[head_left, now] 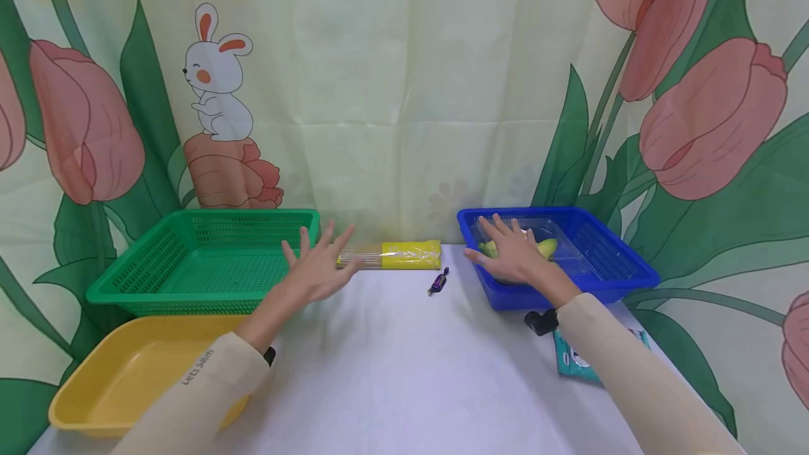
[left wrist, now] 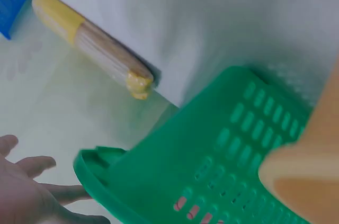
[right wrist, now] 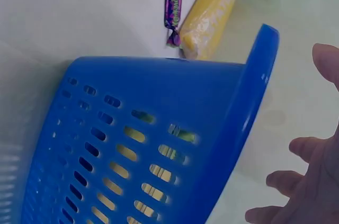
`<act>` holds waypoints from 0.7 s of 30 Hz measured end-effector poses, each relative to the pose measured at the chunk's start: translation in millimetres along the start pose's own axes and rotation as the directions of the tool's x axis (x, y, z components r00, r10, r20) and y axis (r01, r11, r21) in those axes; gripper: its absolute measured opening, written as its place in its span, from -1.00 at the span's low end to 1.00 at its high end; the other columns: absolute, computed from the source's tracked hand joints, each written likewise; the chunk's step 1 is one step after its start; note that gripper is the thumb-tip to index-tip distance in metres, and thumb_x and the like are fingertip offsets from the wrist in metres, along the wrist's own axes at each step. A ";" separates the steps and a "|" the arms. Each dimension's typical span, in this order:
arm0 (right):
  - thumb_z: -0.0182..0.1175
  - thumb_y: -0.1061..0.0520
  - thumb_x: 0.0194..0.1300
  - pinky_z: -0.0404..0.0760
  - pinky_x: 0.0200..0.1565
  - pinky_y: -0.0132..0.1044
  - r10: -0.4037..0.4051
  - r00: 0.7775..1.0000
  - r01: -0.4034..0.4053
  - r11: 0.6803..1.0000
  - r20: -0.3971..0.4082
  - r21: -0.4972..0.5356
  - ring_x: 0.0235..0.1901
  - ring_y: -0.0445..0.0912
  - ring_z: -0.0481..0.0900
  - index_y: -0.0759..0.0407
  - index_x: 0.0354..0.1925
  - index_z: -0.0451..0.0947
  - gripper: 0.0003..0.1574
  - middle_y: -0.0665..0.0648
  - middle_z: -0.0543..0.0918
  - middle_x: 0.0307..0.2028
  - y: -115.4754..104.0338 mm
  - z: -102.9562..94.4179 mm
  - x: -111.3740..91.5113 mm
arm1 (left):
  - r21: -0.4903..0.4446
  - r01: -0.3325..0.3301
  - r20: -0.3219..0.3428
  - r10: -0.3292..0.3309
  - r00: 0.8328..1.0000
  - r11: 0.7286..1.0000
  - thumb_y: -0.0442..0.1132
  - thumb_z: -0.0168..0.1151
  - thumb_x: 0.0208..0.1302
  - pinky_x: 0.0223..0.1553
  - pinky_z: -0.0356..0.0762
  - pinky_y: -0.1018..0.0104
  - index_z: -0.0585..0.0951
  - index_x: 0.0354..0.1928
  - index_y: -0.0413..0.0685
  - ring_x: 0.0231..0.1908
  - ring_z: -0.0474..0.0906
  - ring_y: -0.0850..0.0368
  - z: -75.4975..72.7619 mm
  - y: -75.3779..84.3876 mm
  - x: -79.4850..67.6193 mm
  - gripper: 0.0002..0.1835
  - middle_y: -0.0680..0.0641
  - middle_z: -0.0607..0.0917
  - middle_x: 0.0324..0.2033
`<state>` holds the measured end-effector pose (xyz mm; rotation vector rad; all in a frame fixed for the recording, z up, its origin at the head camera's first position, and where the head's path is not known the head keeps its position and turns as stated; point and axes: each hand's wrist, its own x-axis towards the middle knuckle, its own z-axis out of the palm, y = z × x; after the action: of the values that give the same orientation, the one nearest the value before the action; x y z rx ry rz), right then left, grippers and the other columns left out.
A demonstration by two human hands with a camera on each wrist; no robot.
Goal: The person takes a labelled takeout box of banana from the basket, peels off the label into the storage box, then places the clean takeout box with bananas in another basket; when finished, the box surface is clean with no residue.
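My left hand (head_left: pixel 320 267), fingers spread, hovers by the right end of the green basket (head_left: pixel 208 304) and holds nothing. Over the blue basket (head_left: pixel 607 286) my right hand (head_left: pixel 513 256) is spread too, with nothing in its grasp. Inside that basket lies a clear plastic container (head_left: pixel 559 230) with yellow and green contents, partly hidden by the hand. Between the baskets, at the back of the table, lies a long pack of thin sticks (head_left: pixel 411 255) in yellow and clear wrapping. A purple wrapped candy (head_left: pixel 438 282) lies just in front of it.
A yellow basin (head_left: pixel 126 371) stands at the front left, partly under the left sleeve. On the right, a teal packet (head_left: pixel 571 360) lies partly beneath the right forearm. A printed curtain (head_left: pixel 354 90) hangs behind the white table (head_left: pixel 404 385).
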<state>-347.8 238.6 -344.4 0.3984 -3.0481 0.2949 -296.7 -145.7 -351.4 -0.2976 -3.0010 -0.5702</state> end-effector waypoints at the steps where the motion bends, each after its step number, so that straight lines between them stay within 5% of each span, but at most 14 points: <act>1: -0.08 -0.57 0.51 -0.25 0.55 0.59 0.002 1.000 -0.002 1.000 0.001 0.009 0.63 0.56 -0.25 0.06 0.73 -0.13 0.20 0.42 -0.11 0.70 1.1 -0.7 0.1 | 0.000 -0.002 -0.001 0.002 1.000 1.000 0.42 -0.15 0.55 0.41 -0.59 -0.76 -0.02 0.73 0.33 0.59 -0.49 -0.69 1.2 1.1 0.0 -0.15 -0.22 -0.16 0.73; 21: -0.07 -0.51 0.54 -0.14 0.50 0.65 0.062 0.997 -0.064 0.996 0.041 0.062 0.58 0.65 -0.21 0.20 0.72 -0.16 0.21 0.54 -0.13 0.66 22.3 -21.2 2.1 | -0.057 -0.038 -0.025 0.036 0.999 0.998 0.36 -0.04 0.52 0.46 -0.48 -0.74 0.12 0.70 0.34 0.62 -0.34 -0.67 34.5 26.0 2.5 -0.19 -0.21 0.00 0.72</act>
<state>-355.0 263.4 -327.6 0.3156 -3.1000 0.3918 -295.1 -108.8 -374.0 -0.3467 -2.9534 -0.6523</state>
